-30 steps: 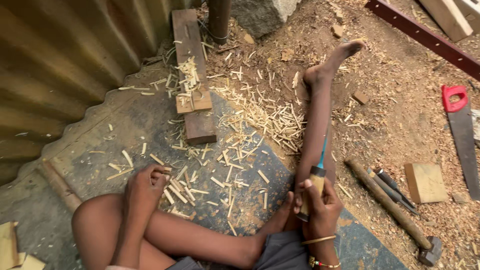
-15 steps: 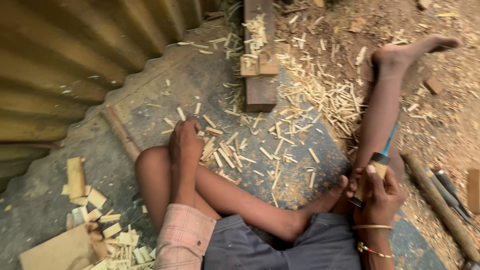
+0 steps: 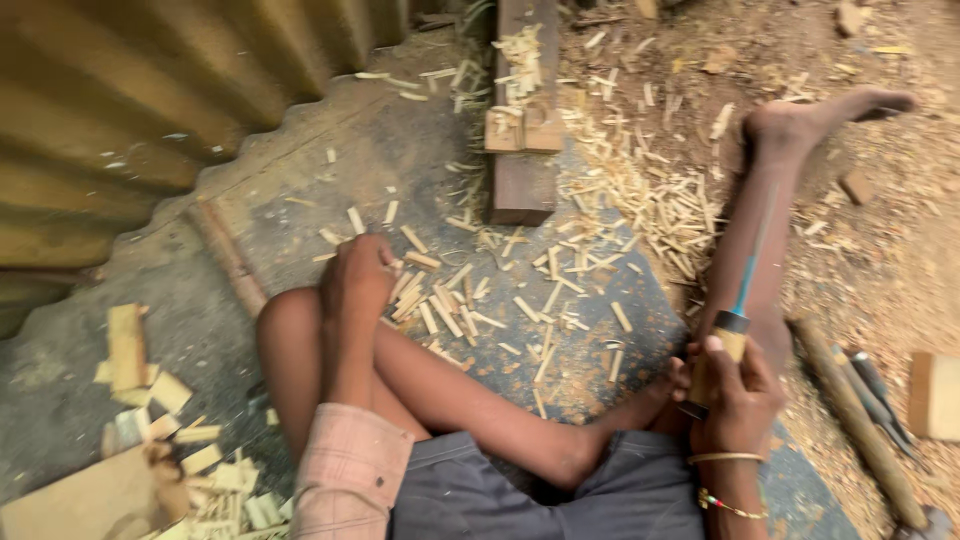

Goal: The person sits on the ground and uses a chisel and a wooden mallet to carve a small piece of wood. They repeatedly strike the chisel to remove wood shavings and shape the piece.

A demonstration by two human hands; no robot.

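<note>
We see our right hand [image 3: 738, 392] closed around a chisel [image 3: 735, 318] with a pale, smooth wooden handle, a dark metal ferrule and a blue blade, blurred. Our left hand [image 3: 357, 277] rests on pale, raw wood chips [image 3: 450, 300], splintery and matt. A dark, weathered wooden plank [image 3: 523, 180] lies on the rough grey concrete floor [image 3: 300, 190]. The corrugated metal sheet [image 3: 120, 110] looks dull and rusty brown. Our sleeve [image 3: 348, 470] is soft pink cloth, our shorts [image 3: 500, 495] matt grey fabric. Thin bangles [image 3: 722, 458] gleam golden.
</note>
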